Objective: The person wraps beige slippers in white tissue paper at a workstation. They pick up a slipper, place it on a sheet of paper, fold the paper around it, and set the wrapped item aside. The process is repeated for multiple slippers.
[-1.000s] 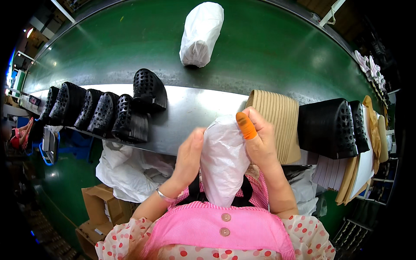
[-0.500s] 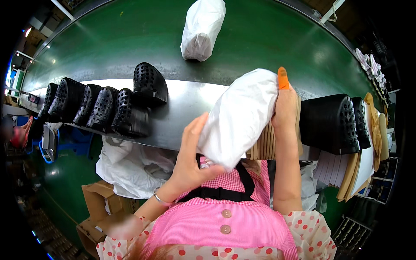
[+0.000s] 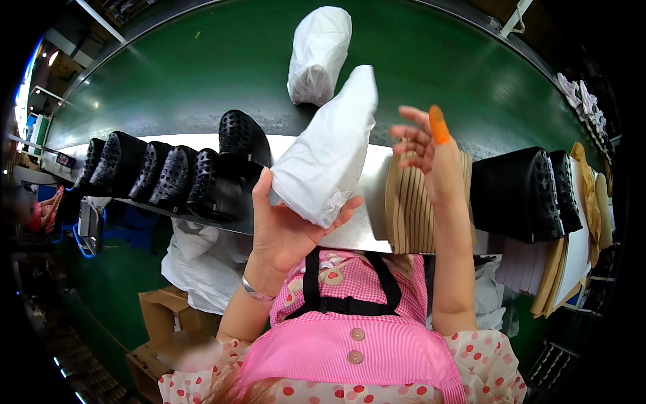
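Note:
A white-wrapped shoe (image 3: pixel 325 158) rests in my left hand (image 3: pixel 286 225), gripped at its lower end between thumb and fingers. It tilts up and to the right; the thin white wrapping hides what is inside, but its outline is that of a shoe. My right hand (image 3: pixel 434 151) is off it, fingers spread in the air above a row of tan insole-like pieces (image 3: pixel 418 215). An orange cover sits on one of its digits. Farther off, a second white-wrapped bundle (image 3: pixel 319 54) lies on the green belt (image 3: pixel 222 67).
Black perforated shoes (image 3: pixel 165 176) stand in a row along the metal ledge (image 3: pixel 369 225) at left, one shoe (image 3: pixel 242 138) set behind them. More black shoes (image 3: pixel 515 195) and stacked paper sheets (image 3: pixel 558 266) are at right. Below the ledge are white cloth (image 3: pixel 202 269) and a cardboard box (image 3: pixel 165 313).
My right hand has let go of the white-wrapped shoe and opened. The shoe has turned more upright, shifted left, and now sits in my left hand alone.

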Demonstrator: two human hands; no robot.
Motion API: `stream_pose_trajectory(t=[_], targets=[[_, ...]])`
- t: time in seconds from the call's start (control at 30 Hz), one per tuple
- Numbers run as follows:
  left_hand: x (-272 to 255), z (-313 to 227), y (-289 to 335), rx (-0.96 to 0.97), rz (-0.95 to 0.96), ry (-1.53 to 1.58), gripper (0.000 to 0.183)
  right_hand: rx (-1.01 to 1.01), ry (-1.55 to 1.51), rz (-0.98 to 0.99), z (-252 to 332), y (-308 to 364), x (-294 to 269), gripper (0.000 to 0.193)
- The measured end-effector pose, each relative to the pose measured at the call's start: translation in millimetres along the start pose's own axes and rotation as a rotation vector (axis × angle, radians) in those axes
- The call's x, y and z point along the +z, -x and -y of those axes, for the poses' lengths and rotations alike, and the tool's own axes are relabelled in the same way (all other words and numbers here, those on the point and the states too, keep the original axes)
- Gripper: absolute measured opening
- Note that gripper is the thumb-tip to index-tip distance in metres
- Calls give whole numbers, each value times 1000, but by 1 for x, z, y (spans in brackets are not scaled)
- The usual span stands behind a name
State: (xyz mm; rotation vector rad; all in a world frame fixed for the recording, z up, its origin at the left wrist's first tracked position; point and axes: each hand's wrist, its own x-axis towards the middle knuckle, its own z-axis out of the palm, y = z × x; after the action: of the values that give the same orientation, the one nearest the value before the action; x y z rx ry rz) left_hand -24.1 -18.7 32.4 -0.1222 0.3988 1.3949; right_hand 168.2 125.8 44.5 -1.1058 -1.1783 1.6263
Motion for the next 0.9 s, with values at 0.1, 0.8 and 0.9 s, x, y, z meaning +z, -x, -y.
stream_pose_trajectory(t=[0.1,0.8,0.9], targets=[[13,-10,-3,47,15,55,88,32,64,91,-9,26,-15,44],[45,-65,-206,1506,-352,-2049,54,-154,307,16,-28,73,-70,18],[50,-63,-210,1420,-420,-2050,46,-215,375,-12,-37,66,-77,20]])
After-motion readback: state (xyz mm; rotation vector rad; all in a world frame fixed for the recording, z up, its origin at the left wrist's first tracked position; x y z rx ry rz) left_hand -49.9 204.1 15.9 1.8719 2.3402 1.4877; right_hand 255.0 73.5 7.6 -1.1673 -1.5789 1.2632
